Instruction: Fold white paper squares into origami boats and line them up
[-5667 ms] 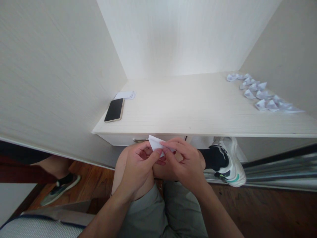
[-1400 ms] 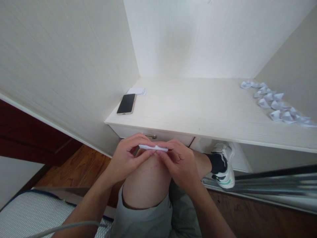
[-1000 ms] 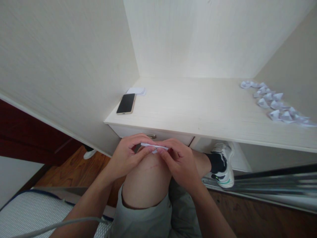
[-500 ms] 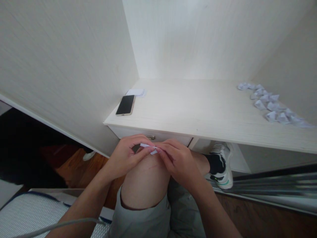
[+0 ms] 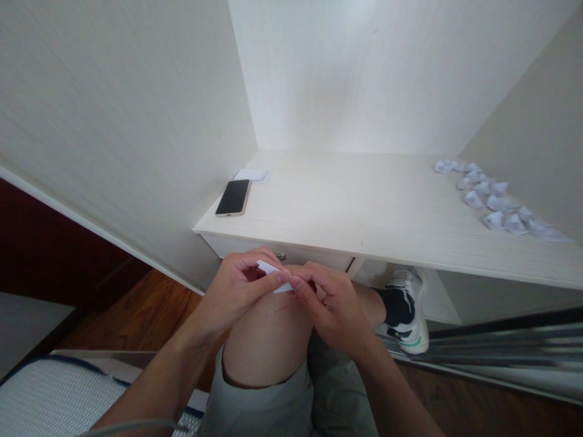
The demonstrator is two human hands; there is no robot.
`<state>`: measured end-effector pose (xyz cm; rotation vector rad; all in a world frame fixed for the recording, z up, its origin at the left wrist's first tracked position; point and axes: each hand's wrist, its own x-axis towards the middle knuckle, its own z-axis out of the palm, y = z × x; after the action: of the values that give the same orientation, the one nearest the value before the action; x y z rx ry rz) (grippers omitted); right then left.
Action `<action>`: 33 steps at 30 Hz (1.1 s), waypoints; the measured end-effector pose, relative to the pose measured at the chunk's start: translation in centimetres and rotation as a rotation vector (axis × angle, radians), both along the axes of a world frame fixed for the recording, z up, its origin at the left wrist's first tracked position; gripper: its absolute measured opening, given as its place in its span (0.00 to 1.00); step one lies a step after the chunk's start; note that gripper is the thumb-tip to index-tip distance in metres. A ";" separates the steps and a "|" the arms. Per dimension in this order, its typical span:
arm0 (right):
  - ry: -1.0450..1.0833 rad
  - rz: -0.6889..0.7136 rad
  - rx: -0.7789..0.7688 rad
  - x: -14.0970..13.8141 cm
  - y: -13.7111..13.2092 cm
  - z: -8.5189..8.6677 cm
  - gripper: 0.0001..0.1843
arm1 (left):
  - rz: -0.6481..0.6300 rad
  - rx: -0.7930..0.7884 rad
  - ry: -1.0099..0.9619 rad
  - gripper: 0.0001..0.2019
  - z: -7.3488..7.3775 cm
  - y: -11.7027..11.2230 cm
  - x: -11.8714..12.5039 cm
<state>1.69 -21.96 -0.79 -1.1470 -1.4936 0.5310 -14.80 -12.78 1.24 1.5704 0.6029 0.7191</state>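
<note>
Above my bare knee (image 5: pixel 268 328), a small folded piece of white paper (image 5: pixel 268 268) is pinched between both hands. My left hand (image 5: pixel 243 282) grips its left part, the thumb lying across the front face. At the right end, my right hand (image 5: pixel 325 297) holds the paper between thumb and forefinger. The fingertips of the two hands nearly meet, and they hide part of the paper and its folds.
On the white shelf (image 5: pixel 346 200) lie a dark-screened phone (image 5: pixel 234 197) and a small stack of white paper (image 5: pixel 251 175) at the left. Several folded white paper pieces (image 5: pixel 495 203) cluster at the right. A drawer handle (image 5: pixel 279 256) sits behind my hands.
The paper has turned so that more of its flat face shows, and my left thumb now lies over it. A dark-clothed leg and shoe at the far left are gone from view.
</note>
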 end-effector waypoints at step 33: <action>0.436 -0.189 -0.183 -0.8 -1.1 -4.5 0.17 | 0.235 0.098 0.126 0.15 0.8 0.2 0.6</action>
<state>0.94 -23.03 -5.24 -1.2061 -0.9675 0.7430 -14.19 -12.61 2.03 1.6613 0.8668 0.8399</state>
